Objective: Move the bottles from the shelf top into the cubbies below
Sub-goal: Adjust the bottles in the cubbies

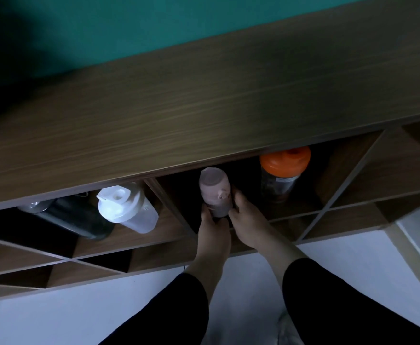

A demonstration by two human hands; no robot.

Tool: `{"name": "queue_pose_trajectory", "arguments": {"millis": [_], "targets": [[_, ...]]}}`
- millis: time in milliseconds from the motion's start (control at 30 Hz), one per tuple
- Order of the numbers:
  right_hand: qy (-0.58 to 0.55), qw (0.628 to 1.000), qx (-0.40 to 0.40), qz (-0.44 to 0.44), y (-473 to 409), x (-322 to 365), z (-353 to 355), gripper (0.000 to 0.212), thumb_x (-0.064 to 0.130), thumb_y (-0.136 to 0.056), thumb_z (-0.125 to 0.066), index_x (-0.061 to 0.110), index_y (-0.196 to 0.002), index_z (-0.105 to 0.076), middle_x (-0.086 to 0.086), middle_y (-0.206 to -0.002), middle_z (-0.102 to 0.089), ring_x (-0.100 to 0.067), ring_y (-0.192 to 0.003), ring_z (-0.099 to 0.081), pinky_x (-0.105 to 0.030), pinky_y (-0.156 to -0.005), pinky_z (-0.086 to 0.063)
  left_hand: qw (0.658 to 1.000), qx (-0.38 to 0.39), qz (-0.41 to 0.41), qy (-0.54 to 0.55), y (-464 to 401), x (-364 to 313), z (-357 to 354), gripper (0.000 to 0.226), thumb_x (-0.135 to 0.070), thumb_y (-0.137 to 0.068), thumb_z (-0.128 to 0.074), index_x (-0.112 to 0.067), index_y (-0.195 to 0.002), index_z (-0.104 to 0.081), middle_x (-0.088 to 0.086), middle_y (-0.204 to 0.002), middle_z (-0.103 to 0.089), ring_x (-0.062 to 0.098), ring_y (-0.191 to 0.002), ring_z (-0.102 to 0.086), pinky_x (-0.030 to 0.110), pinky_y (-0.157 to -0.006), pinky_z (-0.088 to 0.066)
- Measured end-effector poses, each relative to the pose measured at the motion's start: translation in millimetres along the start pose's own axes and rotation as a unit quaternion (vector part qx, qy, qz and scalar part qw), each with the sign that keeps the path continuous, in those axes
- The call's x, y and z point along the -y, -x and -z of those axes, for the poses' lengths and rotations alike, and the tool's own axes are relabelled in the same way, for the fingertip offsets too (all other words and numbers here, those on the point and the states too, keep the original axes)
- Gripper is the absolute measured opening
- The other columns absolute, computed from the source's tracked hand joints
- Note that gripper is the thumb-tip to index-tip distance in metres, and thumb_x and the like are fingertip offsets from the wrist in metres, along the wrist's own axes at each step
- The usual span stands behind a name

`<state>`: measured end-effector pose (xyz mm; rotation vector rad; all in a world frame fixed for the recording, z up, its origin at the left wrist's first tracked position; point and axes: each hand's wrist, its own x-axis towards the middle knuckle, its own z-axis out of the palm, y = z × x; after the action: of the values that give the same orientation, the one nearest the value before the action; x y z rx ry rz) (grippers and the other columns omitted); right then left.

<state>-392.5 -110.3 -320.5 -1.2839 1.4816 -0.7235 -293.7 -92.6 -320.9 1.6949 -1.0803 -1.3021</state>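
Both hands, left hand (212,226) and right hand (247,220), grip the pink bottle (215,192) inside the cubby (301,212); seat it upright before releasing.

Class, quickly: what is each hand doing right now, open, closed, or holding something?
Left hand: closed on the pink bottle, gripping its left side.
Right hand: closed on the same pink bottle, gripping its right side.

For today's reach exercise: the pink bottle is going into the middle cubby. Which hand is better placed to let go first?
Probably the left hand: it sits low on the pink bottle, while the right hand wraps higher, nearer the orange-lidded bottle.
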Motion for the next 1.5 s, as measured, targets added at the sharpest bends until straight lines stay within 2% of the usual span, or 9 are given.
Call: {"name": "queue_pose_trajectory", "arguments": {"millis": [267, 633, 733, 833, 900, 967, 1100, 1267, 1500], "targets": [[0.018, 0.999, -0.016, -0.022, 13, 1, 2, 0.061, 0.024, -0.101, -0.041, 0.034, -0.155, -0.016, -0.003, -0.128, -0.062, -0.018, -0.094, -0.065, -0.029, -0.070, -0.047, 0.990, -0.007, 0.002, -0.140, -15, -12, 8, 0.035, -0.005, -0.102, -0.042, -0.006, -0.136, -0.049, 0.007, -0.107, -0.065, 0.004, -0.067, -0.054, 0.005, -0.043, -0.039], [0.172, 0.984, 0.042, -0.034, 28, -8, -2, 0.063, 0.021, -0.097, -0.048, 0.023, -0.154, -0.021, -0.011, -0.142, -0.053, -0.026, -0.121, -0.055, -0.037, -0.099, -0.044, 0.992, 0.061, -0.021, -0.110, 24, -18, 24, 0.042, -0.009, -0.103, -0.043, -0.015, -0.144, -0.047, -0.007, -0.120, -0.058, 0.013, -0.115, -0.058, 0.025, -0.093, -0.045], [0.322, 0.941, 0.081, -0.066, 36, -2, -14, 0.052, 0.026, -0.100, -0.043, 0.014, -0.150, -0.033, -0.011, -0.147, -0.049, -0.026, -0.129, -0.051, -0.035, -0.104, -0.040, 0.990, 0.049, -0.038, -0.125, 51, 8, 49, 0.031, -0.031, -0.092, -0.049, -0.026, -0.111, -0.072, -0.006, -0.113, -0.072, 0.015, -0.103, -0.067, 0.037, -0.096, -0.055], [0.315, 0.942, 0.082, -0.080, 48, 22, -33, 0.026, 0.029, -0.097, -0.044, 0.015, -0.097, -0.066, -0.003, -0.099, -0.068, -0.019, -0.092, -0.064, -0.034, -0.078, -0.047, 0.995, -0.009, 0.016, -0.103, 66, 33, 89, 0.030, -0.037, -0.091, -0.053, -0.018, -0.077, -0.072, 0.008, -0.081, -0.077, 0.025, -0.078, -0.074, 0.051, -0.077, -0.059], [0.287, 0.950, 0.120, -0.040, 59, 43, -53, 0.026, 0.031, -0.097, -0.047, 0.023, -0.074, -0.057, 0.003, -0.072, -0.056, -0.012, -0.066, -0.055, -0.028, -0.062, -0.041, 0.992, -0.068, 0.029, -0.103, 72, 38, 121, 0.030, -0.028, -0.101, -0.051, -0.024, -0.076, -0.069, 0.003, -0.079, -0.076, 0.019, -0.074, -0.073, 0.050, -0.076, -0.060], [0.245, 0.956, 0.163, -0.005, 68, 59, -77, 0.019, 0.034, -0.098, -0.048, 0.030, -0.105, -0.065, 0.006, -0.100, -0.067, -0.008, -0.089, -0.062, -0.026, -0.076, -0.049, 0.989, -0.122, 0.007, -0.080, 71, 38, 151, 0.022, -0.022, -0.101, -0.052, -0.026, -0.087, -0.068, -0.003, -0.086, -0.075, 0.017, -0.081, -0.072, 0.050, -0.079, -0.060], [0.131, 0.983, 0.132, -0.006, 59, 78, -132, 0.055, 0.031, -0.098, -0.048, 0.038, -0.149, -0.029, 0.009, -0.149, -0.045, -0.015, -0.130, -0.050, -0.034, -0.101, -0.045, 0.989, -0.142, 0.027, 0.011, 49, 31, 188, 0.033, -0.013, -0.099, -0.049, -0.027, -0.128, -0.057, -0.006, -0.118, -0.071, 0.013, -0.109, -0.065, 0.036, -0.096, -0.054], [0.070, 0.997, 0.026, 0.012, 16, 90, -159, 0.064, 0.017, -0.099, -0.047, 0.025, -0.154, -0.016, -0.006, -0.153, -0.041, -0.026, -0.134, -0.046, -0.035, -0.103, -0.040, 0.993, -0.094, 0.010, 0.071, 20, 23, 193, 0.055, -0.013, -0.102, -0.048, -0.033, -0.152, -0.037, -0.011, -0.144, -0.056, 0.011, -0.131, -0.055, 0.034, -0.109, -0.047], [0.113, 0.992, 0.044, 0.028, -17, 87, -170, 0.071, 0.014, -0.098, -0.050, 0.025, -0.156, -0.010, -0.006, -0.151, -0.043, -0.025, -0.125, -0.054, -0.032, -0.097, -0.048, 0.998, -0.035, -0.044, 0.029, -4, 16, 203, 0.054, -0.031, -0.104, -0.051, -0.037, -0.154, -0.032, -0.023, -0.141, -0.054, -0.001, -0.127, -0.052, 0.017, -0.099, -0.040]]}}
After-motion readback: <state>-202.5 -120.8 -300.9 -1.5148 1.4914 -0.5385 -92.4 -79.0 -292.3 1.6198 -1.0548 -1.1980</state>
